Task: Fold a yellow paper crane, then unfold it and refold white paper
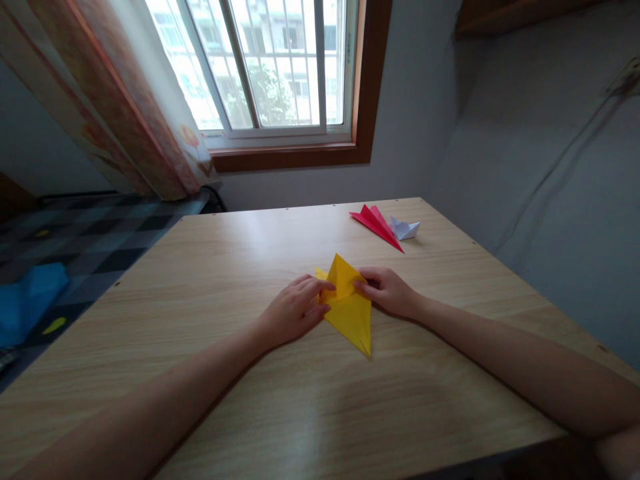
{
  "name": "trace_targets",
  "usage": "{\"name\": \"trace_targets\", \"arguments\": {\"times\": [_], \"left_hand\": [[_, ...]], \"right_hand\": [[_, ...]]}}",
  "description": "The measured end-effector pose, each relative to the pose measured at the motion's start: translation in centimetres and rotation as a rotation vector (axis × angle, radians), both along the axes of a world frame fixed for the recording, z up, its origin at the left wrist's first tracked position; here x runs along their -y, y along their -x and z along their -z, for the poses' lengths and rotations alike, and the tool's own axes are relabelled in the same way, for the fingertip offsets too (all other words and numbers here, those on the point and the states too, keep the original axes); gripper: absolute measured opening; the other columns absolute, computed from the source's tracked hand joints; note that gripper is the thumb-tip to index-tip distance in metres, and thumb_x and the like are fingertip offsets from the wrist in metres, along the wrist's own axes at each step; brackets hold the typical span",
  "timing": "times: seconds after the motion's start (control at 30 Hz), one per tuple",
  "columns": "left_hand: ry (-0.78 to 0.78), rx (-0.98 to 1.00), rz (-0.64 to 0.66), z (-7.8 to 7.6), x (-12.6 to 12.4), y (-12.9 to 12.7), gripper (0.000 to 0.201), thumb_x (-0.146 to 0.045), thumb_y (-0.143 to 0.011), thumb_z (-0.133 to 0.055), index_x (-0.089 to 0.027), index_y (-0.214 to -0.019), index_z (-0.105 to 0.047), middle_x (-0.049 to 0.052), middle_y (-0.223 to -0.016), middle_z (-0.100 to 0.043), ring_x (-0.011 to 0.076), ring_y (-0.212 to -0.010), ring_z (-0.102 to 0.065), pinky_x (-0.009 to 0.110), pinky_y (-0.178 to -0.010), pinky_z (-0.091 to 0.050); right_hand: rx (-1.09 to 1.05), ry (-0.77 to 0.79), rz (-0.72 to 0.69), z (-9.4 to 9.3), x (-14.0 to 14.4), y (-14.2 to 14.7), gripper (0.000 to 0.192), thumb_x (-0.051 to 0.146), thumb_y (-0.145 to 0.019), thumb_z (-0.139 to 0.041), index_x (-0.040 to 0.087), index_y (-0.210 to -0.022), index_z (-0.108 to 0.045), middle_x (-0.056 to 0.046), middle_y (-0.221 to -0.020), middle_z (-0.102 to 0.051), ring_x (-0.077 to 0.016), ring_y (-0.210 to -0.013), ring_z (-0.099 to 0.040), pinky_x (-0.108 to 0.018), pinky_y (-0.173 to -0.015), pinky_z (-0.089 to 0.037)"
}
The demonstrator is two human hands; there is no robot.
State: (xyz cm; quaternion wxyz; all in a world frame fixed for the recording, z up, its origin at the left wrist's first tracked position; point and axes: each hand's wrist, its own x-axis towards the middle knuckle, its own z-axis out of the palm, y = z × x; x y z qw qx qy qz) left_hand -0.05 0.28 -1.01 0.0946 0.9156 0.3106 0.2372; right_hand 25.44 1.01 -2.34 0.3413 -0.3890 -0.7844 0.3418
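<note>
A folded sheet of yellow paper [350, 320] is between my two hands, just above or on the wooden table [240, 400]. One of its pointed ends faces me, and a triangular flap stands up at its far side. My left hand [303, 303] pinches the left edge between thumb and fingers. On the right edge, my right hand [383, 288] grips the paper, its thumb on the near face and the other fingers partly hidden behind it.
Beyond my right hand lie a red paper plane [375, 225] and a white paper boat [406, 229]. Blue paper [30, 300] rests on a checked cloth [145, 223] at the left. A window [280, 80] and a curtain [125, 100] are behind the table.
</note>
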Motion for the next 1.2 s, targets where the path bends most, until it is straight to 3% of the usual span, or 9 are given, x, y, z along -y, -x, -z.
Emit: {"name": "trace_targets", "arguments": {"times": [0.2,0.47,0.7,0.87,1.2], "left_hand": [[-0.021,-0.063,0.016,-0.1,0.0,-0.2,0.023,-0.020,-0.090,-0.055,-0.018,-0.113,-0.056,0.009,-0.110,-0.066,0.0246,-0.108,-0.059,0.043,-0.097,-0.049],[-0.003,-0.041,-0.019,0.0,0.0,-0.2,0.024,-0.018,-0.092,-0.048,-0.017,-0.114,-0.057,0.010,-0.112,-0.066,0.0247,-0.109,-0.058,0.044,-0.096,-0.050],[0.004,-0.026,-0.084,0.2,-0.3,-0.2,0.030,-0.016,-0.090,-0.049,-0.018,-0.120,-0.055,0.009,-0.114,-0.065,0.0253,-0.112,-0.057,0.046,-0.098,-0.049],[0.032,-0.037,-0.109,0.5,-0.5,-0.1,0.032,-0.017,-0.090,-0.050,-0.017,-0.122,-0.055,0.010,-0.118,-0.063,0.0259,-0.115,-0.054,0.047,-0.101,-0.046],[0.009,-0.098,-0.022,0.0,-0.4,-0.3,0.041,-0.020,-0.095,-0.046,-0.030,-0.132,-0.060,0.010,-0.112,-0.059,0.0267,-0.110,-0.052,0.046,-0.099,-0.045]], "right_hand": [[0.025,-0.024,0.012,-0.3,0.1,0.1,0.026,0.036,-0.094,-0.051,0.018,-0.084,-0.065,-0.001,-0.075,-0.062,-0.0161,-0.067,-0.052,-0.027,-0.060,-0.039],[0.008,-0.010,-0.007,-0.6,0.2,0.1,0.032,0.043,-0.096,-0.049,0.018,-0.089,-0.068,-0.003,-0.082,-0.067,-0.0182,-0.072,-0.057,-0.028,-0.064,-0.043],[-0.144,-0.016,0.056,-0.3,-0.3,-0.1,0.026,0.028,-0.096,-0.043,0.020,-0.103,-0.067,-0.005,-0.103,-0.071,-0.0209,-0.100,-0.063,-0.034,-0.091,-0.047],[-0.175,0.015,0.086,0.4,-0.7,0.0,0.027,0.016,-0.083,-0.052,0.019,-0.107,-0.064,-0.005,-0.100,-0.071,-0.0199,-0.094,-0.066,-0.034,-0.085,-0.051],[-0.097,-0.010,0.037,-0.4,0.0,0.4,0.023,0.019,-0.086,-0.054,0.018,-0.107,-0.065,-0.005,-0.097,-0.072,-0.0196,-0.090,-0.066,-0.032,-0.080,-0.051]]}}
